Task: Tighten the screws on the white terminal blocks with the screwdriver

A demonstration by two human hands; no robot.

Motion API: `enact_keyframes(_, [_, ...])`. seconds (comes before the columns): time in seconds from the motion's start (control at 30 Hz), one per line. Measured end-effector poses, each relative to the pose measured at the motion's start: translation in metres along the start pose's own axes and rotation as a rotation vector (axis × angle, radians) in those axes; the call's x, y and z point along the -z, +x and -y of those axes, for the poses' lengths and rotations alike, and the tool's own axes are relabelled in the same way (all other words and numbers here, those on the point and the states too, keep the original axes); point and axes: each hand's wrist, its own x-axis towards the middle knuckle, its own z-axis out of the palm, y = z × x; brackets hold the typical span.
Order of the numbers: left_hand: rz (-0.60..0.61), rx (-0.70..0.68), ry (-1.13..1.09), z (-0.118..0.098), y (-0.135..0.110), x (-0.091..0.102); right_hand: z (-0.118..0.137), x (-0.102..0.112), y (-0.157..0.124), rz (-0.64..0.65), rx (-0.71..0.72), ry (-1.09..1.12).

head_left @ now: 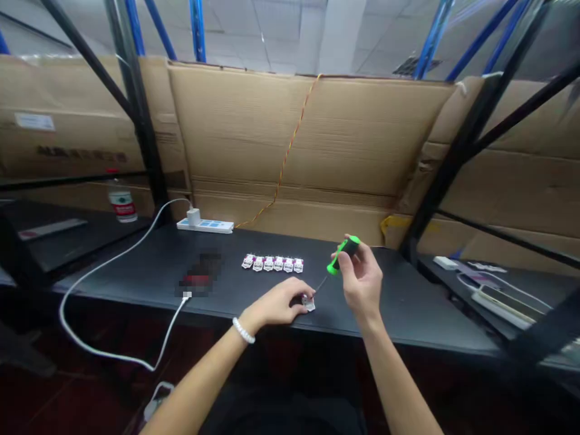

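My right hand (362,281) is closed around a screwdriver (343,254) with a green and black handle, its thin shaft slanting down to the left. The tip meets a small white part (309,304) on the black table (408,314). My left hand (281,304), with a white bead bracelet on the wrist, pinches that part and holds it against the table top. A row of several similar small white parts (273,263) lies just beyond my hands.
A white power strip (205,225) with a plugged charger sits at the back left; its white cable (113,260) loops off the table edge. A blurred dark object (199,276) lies left of my hands. Cardboard sheets (317,139) wall the back. A bottle (122,202) stands far left.
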Motion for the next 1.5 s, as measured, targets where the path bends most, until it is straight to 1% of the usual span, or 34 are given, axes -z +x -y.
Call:
enact_keyframes(0.2, [-0.009, -0.005, -0.006, 0.001, 0.0, 0.0, -0.008, -0.002, -0.006, -0.027, 0.024, 0.02])
enact_keyframes(0.3, [-0.003, 0.002, 0.005, 0.001, 0.0, 0.0, -0.012, -0.004, -0.008, -0.013, 0.029, 0.024])
enact_keyframes(0.37, [0.0, 0.007, 0.008, 0.0, 0.001, 0.0, -0.014, -0.005, -0.01, 0.006, 0.026, 0.02])
enact_keyframes(0.63, [0.006, 0.009, 0.011, -0.003, 0.001, 0.001, -0.018, -0.005, -0.014, 0.003, 0.0, -0.002])
enact_keyframes(0.83, [0.0, 0.005, -0.003, 0.0, 0.0, 0.0, -0.021, -0.004, -0.016, 0.021, -0.023, -0.025])
enact_keyframes(0.9, [-0.003, 0.003, 0.0, 0.001, 0.0, -0.001, -0.021, -0.004, -0.016, 0.013, 0.007, -0.029])
enact_keyframes(0.97, [-0.001, 0.009, 0.003, 0.001, 0.0, -0.001, -0.019, -0.002, -0.015, 0.044, 0.057, -0.053])
enact_keyframes(1.1, [0.006, 0.014, 0.012, -0.001, 0.001, 0.0, -0.014, 0.002, -0.011, 0.259, 0.1, -0.095])
enact_keyframes(1.13, [0.006, 0.015, 0.015, -0.001, 0.001, 0.0, -0.012, 0.002, -0.009, 0.29, 0.12, -0.116])
enact_keyframes(1.2, [0.002, 0.016, 0.017, -0.001, 0.001, 0.0, -0.009, 0.003, -0.005, 0.281, 0.197, -0.203])
enact_keyframes(1.27, [-0.001, 0.013, 0.013, 0.0, 0.001, -0.001, -0.005, 0.002, -0.001, 0.204, 0.274, -0.31])
enact_keyframes(1.33, [0.001, 0.008, 0.007, 0.0, 0.001, -0.001, 0.0, 0.003, 0.002, 0.146, 0.296, -0.359])
enact_keyframes(1.37, [0.0, 0.01, 0.004, -0.001, 0.001, 0.0, 0.002, 0.003, 0.003, 0.15, 0.286, -0.355])
enact_keyframes(1.43, [-0.002, 0.018, 0.0, -0.002, 0.0, 0.0, 0.007, 0.004, 0.005, 0.207, 0.263, -0.332])
enact_keyframes(1.5, [-0.006, 0.019, -0.001, -0.002, 0.0, 0.0, 0.011, 0.006, 0.005, 0.256, 0.279, -0.338])
